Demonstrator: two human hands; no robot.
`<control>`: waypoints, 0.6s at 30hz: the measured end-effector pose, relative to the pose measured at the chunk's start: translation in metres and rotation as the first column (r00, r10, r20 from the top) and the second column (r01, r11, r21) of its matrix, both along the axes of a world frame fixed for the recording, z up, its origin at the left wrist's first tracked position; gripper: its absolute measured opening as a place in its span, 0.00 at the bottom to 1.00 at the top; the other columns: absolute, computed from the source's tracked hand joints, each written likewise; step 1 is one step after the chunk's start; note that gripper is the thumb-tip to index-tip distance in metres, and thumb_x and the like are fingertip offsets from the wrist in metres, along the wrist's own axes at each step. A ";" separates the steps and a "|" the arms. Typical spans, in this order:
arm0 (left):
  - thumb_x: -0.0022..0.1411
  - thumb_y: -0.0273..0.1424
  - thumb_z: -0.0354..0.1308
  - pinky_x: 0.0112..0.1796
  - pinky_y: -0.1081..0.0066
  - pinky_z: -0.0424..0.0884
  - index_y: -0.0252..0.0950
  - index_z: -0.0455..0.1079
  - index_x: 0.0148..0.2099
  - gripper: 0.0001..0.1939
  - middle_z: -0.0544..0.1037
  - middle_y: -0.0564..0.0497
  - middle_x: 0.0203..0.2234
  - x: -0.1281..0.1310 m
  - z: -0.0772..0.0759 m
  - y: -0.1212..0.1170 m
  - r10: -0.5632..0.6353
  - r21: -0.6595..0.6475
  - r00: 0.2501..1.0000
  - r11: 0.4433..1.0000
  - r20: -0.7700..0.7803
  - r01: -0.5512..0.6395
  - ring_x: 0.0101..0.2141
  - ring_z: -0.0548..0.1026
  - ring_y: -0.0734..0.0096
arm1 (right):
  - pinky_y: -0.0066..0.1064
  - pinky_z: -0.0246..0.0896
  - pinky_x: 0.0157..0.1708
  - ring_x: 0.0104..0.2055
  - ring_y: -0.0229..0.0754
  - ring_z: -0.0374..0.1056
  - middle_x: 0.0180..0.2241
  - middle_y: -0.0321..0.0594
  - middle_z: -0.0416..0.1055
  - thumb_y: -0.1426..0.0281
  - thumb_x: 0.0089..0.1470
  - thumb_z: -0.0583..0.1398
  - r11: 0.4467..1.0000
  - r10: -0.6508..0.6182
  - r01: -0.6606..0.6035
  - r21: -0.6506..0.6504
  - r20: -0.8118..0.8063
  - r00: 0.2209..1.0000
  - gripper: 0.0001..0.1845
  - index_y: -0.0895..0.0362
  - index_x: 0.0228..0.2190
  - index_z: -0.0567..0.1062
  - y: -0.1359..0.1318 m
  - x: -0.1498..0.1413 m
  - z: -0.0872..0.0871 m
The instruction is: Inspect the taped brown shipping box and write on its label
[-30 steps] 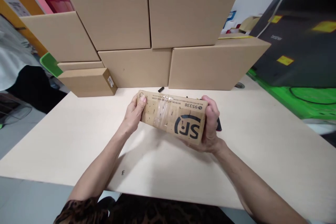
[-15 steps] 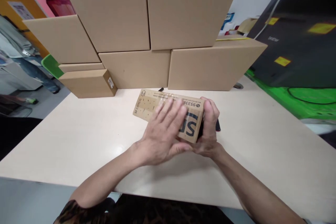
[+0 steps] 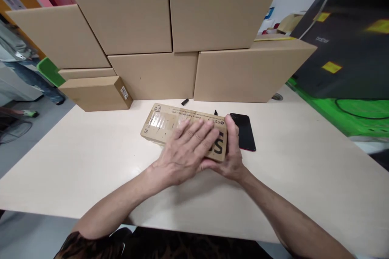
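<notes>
A long brown cardboard box (image 3: 162,123) with black SF Express print lies across the middle of the white table, tilted down toward the right. My left hand (image 3: 184,151) rests flat over its top, fingers straight and partly covering the print. At the right end, my right hand (image 3: 233,151) grips the box, its fingers along the end face and its lower part under the near corner. The underside of the box is hidden. A black smartphone (image 3: 246,132) lies just right of my right hand.
Large plain cartons (image 3: 152,77) are stacked along the table's back edge. A smaller carton (image 3: 94,95) with a label stands at the back left. Two small black pieces, one a short stick (image 3: 185,102), lie behind the box. A person's legs (image 3: 33,79) show at far left.
The box has shifted left in both hands, and more of the phone shows beside it. My left hand stays flat on top; my right hand still grips the end.
</notes>
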State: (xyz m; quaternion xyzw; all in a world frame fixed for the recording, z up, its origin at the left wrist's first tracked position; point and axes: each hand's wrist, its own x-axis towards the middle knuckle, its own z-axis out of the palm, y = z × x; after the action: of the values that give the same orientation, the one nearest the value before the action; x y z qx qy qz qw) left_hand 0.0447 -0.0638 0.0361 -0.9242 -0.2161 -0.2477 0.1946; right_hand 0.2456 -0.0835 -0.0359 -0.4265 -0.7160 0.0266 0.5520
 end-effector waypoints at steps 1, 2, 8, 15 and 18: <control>0.77 0.53 0.42 0.71 0.51 0.56 0.29 0.60 0.75 0.38 0.70 0.37 0.69 -0.002 0.002 0.007 0.030 -0.018 1.000 0.999 -0.002 -0.030 0.69 0.68 0.49 | 0.66 0.61 0.68 0.71 0.69 0.58 0.71 0.55 0.53 0.39 0.52 0.67 0.999 -0.005 0.003 -0.046 -0.043 0.999 0.66 0.47 0.76 0.40 0.001 0.001 0.000; 0.77 0.53 0.41 0.69 0.51 0.58 0.30 0.61 0.74 0.38 0.71 0.36 0.69 -0.005 0.003 0.015 0.056 -0.039 0.998 0.998 0.004 -0.056 0.68 0.70 0.47 | 0.66 0.61 0.68 0.71 0.67 0.59 0.70 0.55 0.54 0.41 0.52 0.69 0.995 -0.008 -0.003 -0.102 -0.104 0.994 0.66 0.47 0.76 0.41 0.001 0.001 -0.001; 0.71 0.61 0.48 0.71 0.42 0.51 0.40 0.67 0.72 0.40 0.71 0.36 0.69 -0.032 -0.011 0.061 0.198 -0.201 0.951 0.968 0.238 -0.151 0.69 0.67 0.38 | 0.62 0.67 0.65 0.66 0.62 0.68 0.66 0.50 0.65 0.49 0.43 0.76 0.900 -0.032 -0.243 -0.362 -0.611 0.791 0.68 0.44 0.75 0.49 0.003 0.004 0.013; 0.71 0.55 0.56 0.73 0.41 0.49 0.47 0.36 0.81 0.49 0.45 0.38 0.79 -0.045 -0.048 0.078 0.247 -0.512 0.694 0.835 0.676 0.201 0.77 0.49 0.43 | 0.56 0.68 0.65 0.64 0.60 0.72 0.62 0.44 0.74 0.54 0.33 0.79 0.852 -0.198 -0.354 -0.385 -0.864 0.463 0.60 0.46 0.66 0.64 0.010 0.006 0.042; 0.68 0.54 0.60 0.70 0.42 0.58 0.49 0.32 0.81 0.54 0.55 0.38 0.77 -0.039 -0.047 0.071 0.395 -0.710 0.593 0.460 0.702 0.533 0.74 0.59 0.43 | 0.51 0.76 0.57 0.56 0.57 0.78 0.54 0.40 0.78 0.56 0.30 0.79 0.847 -0.262 -0.356 -0.396 -0.892 0.367 0.53 0.46 0.59 0.71 0.013 0.010 0.044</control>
State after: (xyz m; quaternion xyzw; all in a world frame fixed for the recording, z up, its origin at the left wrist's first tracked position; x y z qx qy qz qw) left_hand 0.0059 0.0072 -0.0106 -0.6718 -0.3288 -0.4922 -0.4453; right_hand 0.2558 -0.0701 0.0086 -0.4481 -0.2538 0.4741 0.7142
